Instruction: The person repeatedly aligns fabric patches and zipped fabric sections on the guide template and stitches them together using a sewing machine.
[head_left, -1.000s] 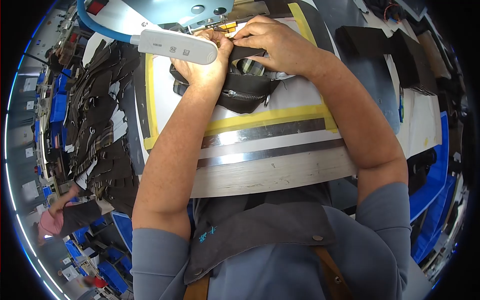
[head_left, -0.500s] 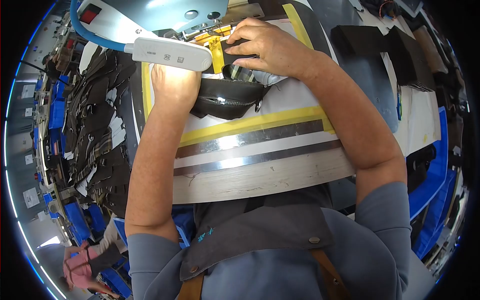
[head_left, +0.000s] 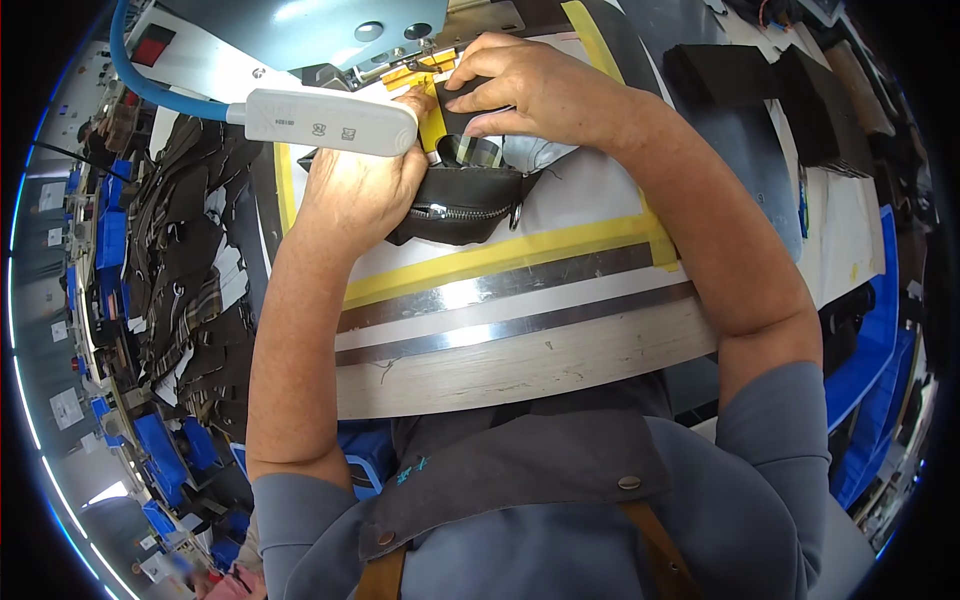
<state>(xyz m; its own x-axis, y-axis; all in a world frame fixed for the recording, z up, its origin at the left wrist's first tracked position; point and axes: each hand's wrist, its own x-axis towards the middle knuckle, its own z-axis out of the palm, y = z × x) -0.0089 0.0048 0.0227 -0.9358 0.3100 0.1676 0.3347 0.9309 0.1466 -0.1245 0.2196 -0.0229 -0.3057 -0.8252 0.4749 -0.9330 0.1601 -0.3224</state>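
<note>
A black zippered pouch [head_left: 465, 192] with a plaid lining [head_left: 478, 151] lies at the front of a machine, its silver zipper facing me. My left hand [head_left: 362, 195] grips the pouch's left side, thumb against it. A white lamp [head_left: 330, 122] hides most of that hand's fingers, though one fingertip shows beside a yellow strip [head_left: 431, 125]. Spread over the pouch's dark far panel, my right hand [head_left: 540, 95] rests with fingers apart. Just beyond the fingertips is the yellow guide [head_left: 415, 72] of what looks like a sewing machine [head_left: 345, 35].
Yellow tape [head_left: 500, 258] borders the white work surface. Dark cut pieces [head_left: 190, 270] are heaped at left. Stacked black panels [head_left: 820, 110] stand at right, above blue bins [head_left: 865, 350]. A blue hose [head_left: 150, 92] runs to the lamp. Another person's pink clothing [head_left: 235, 585] shows at lower left.
My left hand has turned and shifted, so its thumb and a fingertip now show at the pouch. The right hand stays nearly in place. The view has shifted slightly.
</note>
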